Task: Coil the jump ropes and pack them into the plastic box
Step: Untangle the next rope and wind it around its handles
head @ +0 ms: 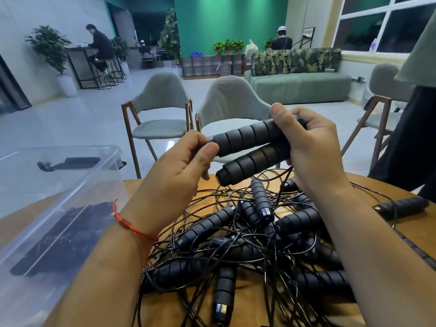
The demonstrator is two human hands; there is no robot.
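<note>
Aloft, two rope handles (250, 164) are held side by side.
Their right ends are clasped in the curled right hand (313, 147); the upper handle (245, 136) is pinched at its left tip by the left hand (179, 161). Both are slanted lower-left to upper-right over tangled ropes (212, 223) on the table (415, 223), beside the plastic box (70, 185).
</note>
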